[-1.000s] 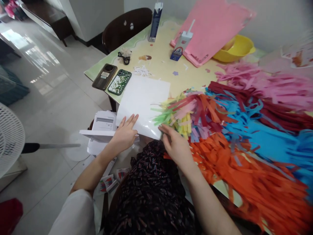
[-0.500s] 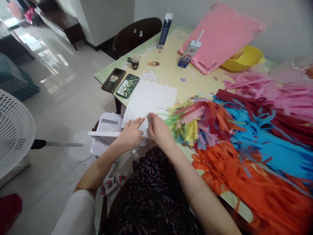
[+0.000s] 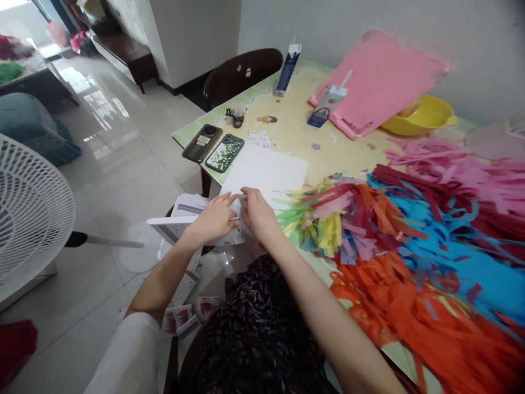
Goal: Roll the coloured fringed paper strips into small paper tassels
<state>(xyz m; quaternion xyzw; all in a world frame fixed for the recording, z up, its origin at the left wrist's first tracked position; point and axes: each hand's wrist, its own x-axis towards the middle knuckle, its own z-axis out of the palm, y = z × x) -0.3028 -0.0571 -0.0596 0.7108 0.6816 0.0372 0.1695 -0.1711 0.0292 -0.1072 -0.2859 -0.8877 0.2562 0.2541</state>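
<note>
At the near edge of the table, my left hand (image 3: 217, 219) lies with its fingers stretched out over a white printed card piece (image 3: 172, 221). Its fingertips touch white paper between the hands. My right hand (image 3: 259, 214) is beside it, fingers curled and closed on the edge of this white paper (image 3: 237, 206); the exact grip is partly hidden. Just beyond both hands a blank white sheet (image 3: 270, 171) lies flat on the table. More white printed cards (image 3: 189, 203) are stacked below the left hand, off the table's edge.
Two phones (image 3: 225, 153) and a hair clip (image 3: 235, 116) lie at the left corner. Farther back stand two drink cartons (image 3: 287, 70), a pink board (image 3: 385, 82) and a yellow bowl (image 3: 424, 116). Cut paper fringes (image 3: 451, 241) cover the right side. A white fan (image 3: 33, 213) stands at left.
The view has shifted, so the table sits lower and farther right. My left hand's fingers are closer together, and more of the white printed piece shows beneath the hands.
</note>
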